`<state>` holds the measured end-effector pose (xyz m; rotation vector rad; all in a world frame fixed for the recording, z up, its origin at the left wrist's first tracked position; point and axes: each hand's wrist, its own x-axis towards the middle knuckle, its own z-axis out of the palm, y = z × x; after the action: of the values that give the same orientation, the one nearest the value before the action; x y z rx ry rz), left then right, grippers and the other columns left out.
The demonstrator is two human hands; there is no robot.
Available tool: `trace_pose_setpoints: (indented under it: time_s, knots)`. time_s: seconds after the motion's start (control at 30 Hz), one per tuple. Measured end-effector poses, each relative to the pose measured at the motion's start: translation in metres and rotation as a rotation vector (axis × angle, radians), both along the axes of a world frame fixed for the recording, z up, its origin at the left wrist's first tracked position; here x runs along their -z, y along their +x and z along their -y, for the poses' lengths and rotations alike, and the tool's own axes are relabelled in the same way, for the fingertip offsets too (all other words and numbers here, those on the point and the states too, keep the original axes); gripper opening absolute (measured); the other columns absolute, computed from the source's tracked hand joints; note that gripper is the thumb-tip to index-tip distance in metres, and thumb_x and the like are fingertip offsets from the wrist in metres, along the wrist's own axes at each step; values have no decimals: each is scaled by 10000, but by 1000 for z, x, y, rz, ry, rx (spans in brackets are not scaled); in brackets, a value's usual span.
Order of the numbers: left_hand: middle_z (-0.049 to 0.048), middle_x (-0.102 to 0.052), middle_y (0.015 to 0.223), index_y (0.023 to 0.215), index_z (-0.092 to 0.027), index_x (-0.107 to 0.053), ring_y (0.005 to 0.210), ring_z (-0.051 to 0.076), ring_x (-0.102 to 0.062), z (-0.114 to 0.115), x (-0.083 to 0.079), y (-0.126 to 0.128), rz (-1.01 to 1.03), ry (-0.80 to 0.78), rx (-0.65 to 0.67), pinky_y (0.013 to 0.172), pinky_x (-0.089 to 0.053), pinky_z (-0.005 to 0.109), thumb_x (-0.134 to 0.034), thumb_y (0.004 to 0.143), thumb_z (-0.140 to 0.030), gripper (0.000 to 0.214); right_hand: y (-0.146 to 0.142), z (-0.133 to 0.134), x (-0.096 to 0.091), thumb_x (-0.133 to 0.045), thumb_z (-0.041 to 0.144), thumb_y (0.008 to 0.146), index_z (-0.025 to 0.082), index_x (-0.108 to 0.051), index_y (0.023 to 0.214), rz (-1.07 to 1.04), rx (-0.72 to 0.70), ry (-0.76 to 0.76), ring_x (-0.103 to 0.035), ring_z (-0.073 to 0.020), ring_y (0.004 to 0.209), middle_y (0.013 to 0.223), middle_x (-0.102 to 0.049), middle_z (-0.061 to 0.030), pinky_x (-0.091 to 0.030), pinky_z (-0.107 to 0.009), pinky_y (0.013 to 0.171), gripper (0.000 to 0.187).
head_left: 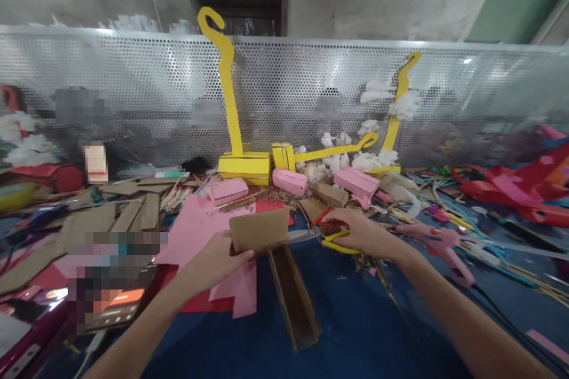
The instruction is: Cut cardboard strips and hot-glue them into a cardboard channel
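My left hand (226,257) grips a flat piece of brown cardboard (260,230) by its left side, thumb in front. My right hand (353,231) is closed round the red and yellow handles of a pair of scissors (306,235). The blades point left and meet the lower right edge of the cardboard; whether they cut into it I cannot tell. Below them, an open, narrow cardboard box (294,302) lies on the blue table (355,331). Pink paper (191,237) spreads out behind my left hand, with red paper partly under it.
A pink glue gun (448,246) with a black cord lies at the right. Yellow card hooks on boxes (244,166) and pink boxes (288,182) stand before a perforated metal screen (288,83). Cardboard scraps (89,225) and a phone (128,296) lie at the left.
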<state>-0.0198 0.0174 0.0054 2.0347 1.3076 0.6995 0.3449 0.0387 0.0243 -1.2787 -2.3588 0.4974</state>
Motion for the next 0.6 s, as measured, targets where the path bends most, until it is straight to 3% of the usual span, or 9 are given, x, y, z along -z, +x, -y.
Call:
trace_pose_setpoints:
  time_s: [0.27, 0.6]
  knots:
    - [92, -818, 945, 990, -183, -794, 976, 332, -741, 2, 0, 1, 40, 3, -16, 853, -583, 400, -668, 812, -411, 315, 1, -1, 0, -695, 234, 818, 220, -698, 1200, -5, -27, -15, -669, -310, 1161, 1253, -734, -96, -489, -425, 1037, 383]
    - [91, -819, 1024, 1044, -200, -794, 982, 337, -744, 3, -2, 0, 82, 8, -31, 879, -579, 407, -698, 783, -417, 353, 1, 0, 3, -686, 266, 839, 241, -666, 1208, 18, -5, -29, -689, -260, 1119, 1251, -729, -63, -512, -362, 988, 370]
